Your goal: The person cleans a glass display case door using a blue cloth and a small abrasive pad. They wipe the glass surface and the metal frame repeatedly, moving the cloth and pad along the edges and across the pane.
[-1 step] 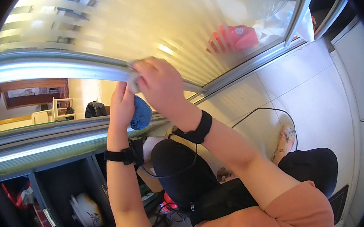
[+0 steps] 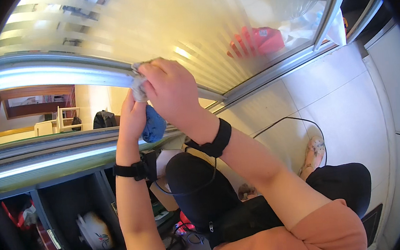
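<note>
My right hand (image 2: pixel 172 89) is closed on a crumpled greyish cloth (image 2: pixel 138 86), pressed against the silver metal frame (image 2: pixel 72 79) of a glass sliding door. Just below it, my left hand (image 2: pixel 132 119) is closed around a bunched blue cloth (image 2: pixel 154 125), which bulges out on its right side. The left fingertips reach up to the frame and are partly hidden behind the grey cloth and right hand. Striped frosted glass (image 2: pixel 153 29) fills the door above the frame.
Below left, dark open drawers (image 2: pixel 68 193) hold a white pot (image 2: pixel 95 233) with a leaf pattern. A red item (image 2: pixel 261 41) shows through the glass. A black cable (image 2: pixel 276 122) loops over the tiled floor (image 2: pixel 344 93) beside my foot (image 2: pixel 313 153). White cabinets (image 2: pixel 398 79) stand right.
My right hand and the grey cloth have slid slightly left along the metal frame. My left hand with the blue cloth has barely shifted.
</note>
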Action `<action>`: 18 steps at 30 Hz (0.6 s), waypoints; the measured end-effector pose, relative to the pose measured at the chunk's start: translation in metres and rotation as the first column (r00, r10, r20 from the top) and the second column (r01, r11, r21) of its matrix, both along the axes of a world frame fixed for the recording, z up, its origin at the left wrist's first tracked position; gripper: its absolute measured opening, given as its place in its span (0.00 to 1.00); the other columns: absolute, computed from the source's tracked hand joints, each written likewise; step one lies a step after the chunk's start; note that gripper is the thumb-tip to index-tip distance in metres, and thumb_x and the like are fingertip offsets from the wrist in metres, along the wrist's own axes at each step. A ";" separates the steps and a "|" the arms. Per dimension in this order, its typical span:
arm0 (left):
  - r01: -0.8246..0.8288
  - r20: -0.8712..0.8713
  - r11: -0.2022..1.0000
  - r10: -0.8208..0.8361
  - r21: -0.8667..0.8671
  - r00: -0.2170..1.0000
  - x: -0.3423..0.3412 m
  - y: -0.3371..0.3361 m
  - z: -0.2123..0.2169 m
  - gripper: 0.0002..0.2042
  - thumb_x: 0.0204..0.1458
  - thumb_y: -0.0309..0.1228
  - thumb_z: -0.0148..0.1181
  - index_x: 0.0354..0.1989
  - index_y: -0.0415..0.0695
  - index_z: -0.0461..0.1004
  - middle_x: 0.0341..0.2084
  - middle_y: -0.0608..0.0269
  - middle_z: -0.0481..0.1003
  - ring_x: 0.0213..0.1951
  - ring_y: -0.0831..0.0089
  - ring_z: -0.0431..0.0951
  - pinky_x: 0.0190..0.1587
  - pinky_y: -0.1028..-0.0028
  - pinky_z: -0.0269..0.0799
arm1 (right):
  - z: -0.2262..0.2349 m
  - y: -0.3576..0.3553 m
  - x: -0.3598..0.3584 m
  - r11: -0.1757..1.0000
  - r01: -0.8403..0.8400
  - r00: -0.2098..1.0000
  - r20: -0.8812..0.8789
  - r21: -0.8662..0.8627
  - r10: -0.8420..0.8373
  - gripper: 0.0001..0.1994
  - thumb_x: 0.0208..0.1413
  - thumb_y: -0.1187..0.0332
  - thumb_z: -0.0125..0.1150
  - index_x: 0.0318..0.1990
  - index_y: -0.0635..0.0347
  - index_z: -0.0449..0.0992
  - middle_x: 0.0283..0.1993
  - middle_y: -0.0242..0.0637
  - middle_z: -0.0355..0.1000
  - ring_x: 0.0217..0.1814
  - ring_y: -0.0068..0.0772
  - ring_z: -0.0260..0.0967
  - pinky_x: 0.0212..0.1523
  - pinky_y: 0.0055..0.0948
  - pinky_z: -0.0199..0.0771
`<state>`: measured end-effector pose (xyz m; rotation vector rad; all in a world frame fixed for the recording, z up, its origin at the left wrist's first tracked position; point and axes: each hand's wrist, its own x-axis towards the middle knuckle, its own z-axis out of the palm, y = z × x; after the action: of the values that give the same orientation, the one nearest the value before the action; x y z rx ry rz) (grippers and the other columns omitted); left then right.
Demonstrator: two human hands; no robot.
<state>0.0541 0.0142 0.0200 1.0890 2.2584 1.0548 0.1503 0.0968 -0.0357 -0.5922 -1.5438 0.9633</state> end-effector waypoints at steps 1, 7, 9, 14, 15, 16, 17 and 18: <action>-0.056 0.107 0.998 0.059 -0.028 0.992 -0.003 0.001 0.001 0.15 0.57 0.34 0.43 0.48 0.40 0.68 0.40 0.62 0.73 0.31 0.80 0.65 0.35 0.81 0.62 | 0.002 0.002 0.002 0.994 -0.044 0.998 -0.041 0.105 0.049 0.11 0.38 0.77 0.56 0.34 0.58 0.72 0.32 0.39 0.70 0.35 0.43 0.68 0.35 0.35 0.69; -0.024 0.060 0.999 0.027 -0.044 0.998 -0.008 0.002 0.000 0.15 0.57 0.35 0.42 0.47 0.38 0.67 0.41 0.58 0.73 0.22 0.84 0.62 0.24 0.84 0.58 | -0.030 0.014 0.026 0.998 -0.045 0.989 0.137 -0.050 0.051 0.13 0.38 0.78 0.55 0.36 0.58 0.73 0.31 0.39 0.70 0.34 0.43 0.68 0.34 0.34 0.68; -0.016 -0.004 0.997 0.016 -0.071 1.000 -0.006 0.002 0.000 0.15 0.57 0.36 0.42 0.46 0.38 0.67 0.39 0.59 0.73 0.23 0.83 0.62 0.25 0.83 0.59 | -0.028 0.014 0.024 0.995 -0.055 0.983 0.172 -0.081 0.068 0.13 0.38 0.78 0.55 0.35 0.57 0.73 0.30 0.38 0.69 0.33 0.43 0.67 0.33 0.34 0.68; 0.021 0.059 0.999 -0.019 -0.041 0.998 -0.009 -0.002 0.000 0.18 0.58 0.42 0.41 0.41 0.39 0.69 0.23 0.67 0.67 0.25 0.81 0.63 0.27 0.81 0.60 | 0.000 0.011 0.004 0.993 -0.092 0.995 -0.027 0.076 0.094 0.13 0.38 0.77 0.55 0.36 0.57 0.73 0.29 0.38 0.69 0.33 0.43 0.67 0.33 0.34 0.68; 0.013 0.109 0.999 -0.010 -0.031 0.994 -0.011 -0.004 0.000 0.19 0.59 0.43 0.40 0.41 0.38 0.69 0.24 0.67 0.68 0.25 0.82 0.63 0.27 0.81 0.60 | -0.002 0.012 0.005 0.982 -0.108 0.991 -0.065 0.158 0.120 0.13 0.38 0.77 0.55 0.36 0.57 0.73 0.29 0.38 0.69 0.33 0.43 0.67 0.33 0.34 0.68; 0.004 0.153 1.000 -0.002 -0.014 0.988 -0.013 -0.005 0.000 0.21 0.59 0.44 0.39 0.42 0.37 0.69 0.25 0.66 0.70 0.25 0.82 0.63 0.27 0.81 0.60 | -0.008 0.011 0.006 0.993 -0.103 0.995 0.006 0.053 0.103 0.13 0.38 0.77 0.55 0.36 0.57 0.73 0.29 0.38 0.69 0.33 0.42 0.67 0.33 0.34 0.68; 0.045 0.107 0.998 -0.050 0.054 0.993 -0.014 -0.006 -0.003 0.23 0.59 0.45 0.37 0.44 0.35 0.69 0.31 0.62 0.74 0.25 0.82 0.63 0.27 0.81 0.60 | -0.020 0.013 0.013 0.995 -0.092 0.995 0.041 0.029 0.091 0.14 0.38 0.77 0.55 0.36 0.56 0.73 0.29 0.38 0.69 0.33 0.42 0.67 0.33 0.34 0.68; -0.005 0.087 1.000 0.008 -0.029 0.996 -0.016 -0.007 -0.003 0.24 0.59 0.46 0.36 0.44 0.35 0.68 0.34 0.59 0.73 0.24 0.82 0.62 0.26 0.81 0.60 | -0.034 0.014 0.023 0.997 -0.079 0.994 0.080 0.000 0.078 0.14 0.38 0.77 0.55 0.36 0.56 0.73 0.29 0.38 0.69 0.33 0.42 0.67 0.33 0.34 0.68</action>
<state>0.0380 0.0076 0.0174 1.0051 2.2030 1.0482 0.1735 0.1110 -0.0700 -0.5773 -1.6501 1.0066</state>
